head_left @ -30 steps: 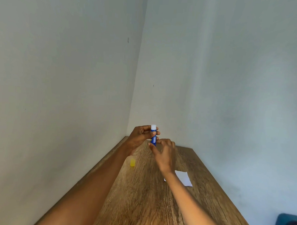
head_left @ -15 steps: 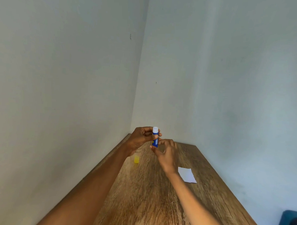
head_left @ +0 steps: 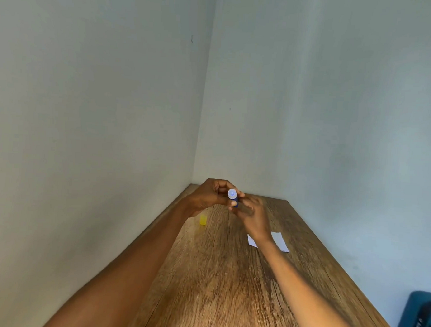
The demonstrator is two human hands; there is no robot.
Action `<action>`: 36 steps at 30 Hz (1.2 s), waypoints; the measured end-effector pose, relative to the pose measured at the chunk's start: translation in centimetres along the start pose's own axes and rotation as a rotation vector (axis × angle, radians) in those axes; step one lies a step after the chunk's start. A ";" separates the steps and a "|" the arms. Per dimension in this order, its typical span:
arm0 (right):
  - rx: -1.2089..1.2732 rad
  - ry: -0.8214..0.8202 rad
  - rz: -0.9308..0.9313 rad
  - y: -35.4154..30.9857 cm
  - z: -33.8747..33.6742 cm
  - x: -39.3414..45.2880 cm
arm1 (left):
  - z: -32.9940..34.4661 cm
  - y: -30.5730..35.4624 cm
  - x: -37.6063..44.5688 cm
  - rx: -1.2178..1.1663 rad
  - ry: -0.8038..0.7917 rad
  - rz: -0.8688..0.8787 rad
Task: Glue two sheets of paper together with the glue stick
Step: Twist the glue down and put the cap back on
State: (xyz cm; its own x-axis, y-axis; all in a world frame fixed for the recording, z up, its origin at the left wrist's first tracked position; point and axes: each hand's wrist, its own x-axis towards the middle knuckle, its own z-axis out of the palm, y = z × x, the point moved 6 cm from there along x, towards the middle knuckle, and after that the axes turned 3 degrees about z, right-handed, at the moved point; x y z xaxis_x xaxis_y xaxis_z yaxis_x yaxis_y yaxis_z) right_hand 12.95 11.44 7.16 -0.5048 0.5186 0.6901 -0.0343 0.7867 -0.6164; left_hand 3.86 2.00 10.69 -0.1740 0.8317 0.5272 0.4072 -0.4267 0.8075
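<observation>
Both arms reach forward above the wooden tabletop (head_left: 229,275); left hand (head_left: 209,195) grips the blue, white-tipped glue stick (head_left: 233,197), right hand (head_left: 253,215) pinches its base.

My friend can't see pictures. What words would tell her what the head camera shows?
Two hands hold a blue glue stick above a wooden table: the left hand grips it and the right hand touches its lower end. A small yellow cap and white paper lie on the table.
</observation>
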 end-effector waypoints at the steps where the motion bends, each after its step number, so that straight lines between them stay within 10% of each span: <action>1: -0.050 0.044 0.010 0.0 -0.2 -0.1 | 0.1 0.0 0.0 0.008 -0.013 -0.007; 8: -0.308 0.307 0.026 -0.8 -0.7 -0.7 | 0.7 0.4 0.2 0.026 0.025 0.021; 17: 0.111 0.004 -0.059 -1.2 0.3 -0.4 | -0.2 0.9 0.0 0.030 0.101 0.045; 26: -0.316 0.311 -0.043 -1.5 -0.6 -0.3 | 0.1 1.4 0.0 0.045 0.068 0.068; 36: -0.046 0.034 -0.097 -1.3 0.9 0.0 | -0.7 1.1 -0.4 0.049 0.084 0.058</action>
State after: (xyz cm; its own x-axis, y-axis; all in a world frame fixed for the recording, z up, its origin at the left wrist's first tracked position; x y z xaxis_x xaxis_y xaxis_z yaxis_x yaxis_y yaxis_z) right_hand 12.23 10.11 7.63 -0.4716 0.4500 0.7584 -0.0414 0.8478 -0.5288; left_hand 3.71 0.97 11.53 -0.2224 0.7729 0.5943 0.4614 -0.4535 0.7625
